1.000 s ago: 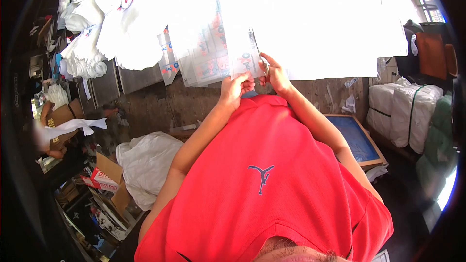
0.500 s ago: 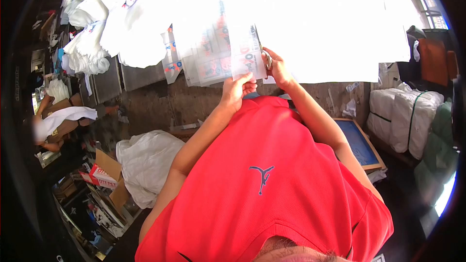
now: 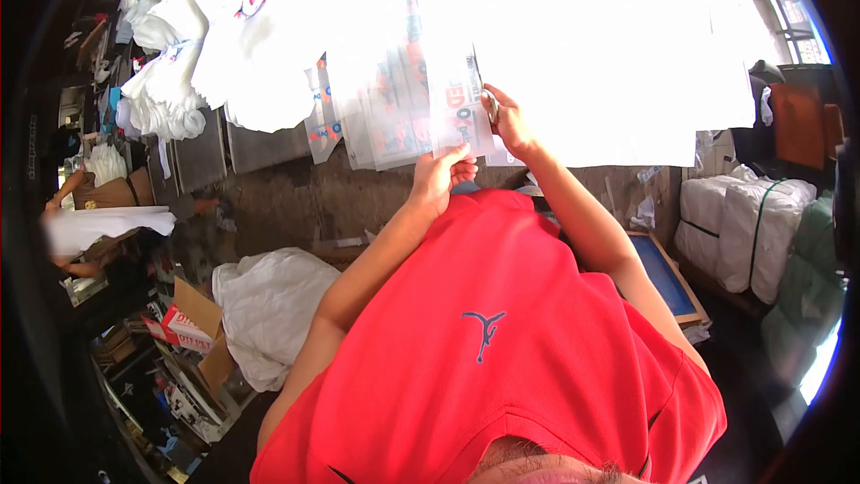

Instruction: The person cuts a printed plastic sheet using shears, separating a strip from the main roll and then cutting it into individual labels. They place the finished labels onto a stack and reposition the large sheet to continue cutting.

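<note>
My left hand [image 3: 435, 179] pinches the lower edge of a translucent printed film sheet [image 3: 448, 130] with red and blue lettering. A pair of scissors [image 3: 489, 106] is in my right hand [image 3: 513, 127], fingers wrapped round its handles. Its blades point away from me, along the right side of the sheet. More printed film sheets [image 3: 381, 139] lie to the left at the table's near edge, with a narrow printed strip [image 3: 323, 125] beside them. The white surface beyond is washed out by glare.
White cloth bundles [image 3: 166, 94] are piled at the left end of the table. On the floor side are a white sack [image 3: 273, 314] and an open carton [image 3: 193, 327]. Wrapped white bales [image 3: 743, 233] and a blue framed screen [image 3: 658, 273] stand right. Another person [image 3: 107, 220] is at far left.
The view has shifted slightly, so the table edge and hands appear a little lower. The scissors sit a bit differently against the sheet's right side; both hands keep their hold.
</note>
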Motion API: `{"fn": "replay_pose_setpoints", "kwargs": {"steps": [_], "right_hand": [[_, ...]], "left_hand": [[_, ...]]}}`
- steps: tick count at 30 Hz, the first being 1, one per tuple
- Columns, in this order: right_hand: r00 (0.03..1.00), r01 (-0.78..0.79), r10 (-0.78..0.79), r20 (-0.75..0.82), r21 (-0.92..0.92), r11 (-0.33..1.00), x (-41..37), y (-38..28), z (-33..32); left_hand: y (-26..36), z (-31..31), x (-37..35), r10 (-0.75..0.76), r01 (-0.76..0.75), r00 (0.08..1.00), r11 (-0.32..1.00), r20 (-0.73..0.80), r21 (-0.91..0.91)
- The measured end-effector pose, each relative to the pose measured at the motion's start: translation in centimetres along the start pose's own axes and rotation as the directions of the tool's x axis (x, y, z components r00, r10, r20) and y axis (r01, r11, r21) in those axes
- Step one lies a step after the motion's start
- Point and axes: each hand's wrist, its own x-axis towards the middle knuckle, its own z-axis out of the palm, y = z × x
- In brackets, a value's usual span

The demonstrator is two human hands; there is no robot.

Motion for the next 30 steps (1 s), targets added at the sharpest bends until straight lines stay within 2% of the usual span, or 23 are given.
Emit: {"fn": "replay_pose_setpoints", "kwargs": {"steps": [1,2,4,11,16,23,25,30], "right_hand": [[1.0,0.003,-0.001,0.029,-0.09,0.996,0.5,0.0,-0.2],[1.0,0.008,-0.006,0.028,-0.093,0.996,1.0,0.1,-0.2],[1.0,0.018,-0.018,0.005,-0.009,1.0,2.0,0.0,0.1],[0.996,0.078,-0.079,-0.029,-0.039,0.996,6.3,-1.7,0.5],[0.991,0.129,-0.128,-0.029,0.021,0.991,8.4,-2.8,0.9],[0.995,0.077,-0.074,0.061,-0.041,0.996,8.1,-5.0,1.1],[0.998,0.049,-0.049,0.046,0.014,0.999,8.2,-4.8,1.0],[0.994,0.06,-0.055,0.095,-0.051,0.997,9.1,-5.2,0.9]], "left_hand": [[0.1,0.0,-0.1,-0.01,0.01,1.0,1.0,0.004,-0.001],[0.2,-0.1,-0.1,-0.006,0.006,1.0,1.0,0.008,-0.001],[0.6,-0.1,-0.3,-0.018,0.018,1.0,1.0,0.012,-0.004],[2.6,-1.0,-1.3,-0.017,0.019,0.996,1.0,0.088,-0.014],[4.7,-1.9,-1.9,-0.028,0.027,0.991,1.0,0.134,0.014],[5.1,-3.6,-1.2,-0.059,0.053,0.987,0.998,0.152,0.046],[5.2,-3.5,-1.1,-0.048,0.049,0.989,0.999,0.14,0.0],[4.8,-3.3,-1.7,-0.006,0.014,0.991,0.998,0.135,-0.054]]}}
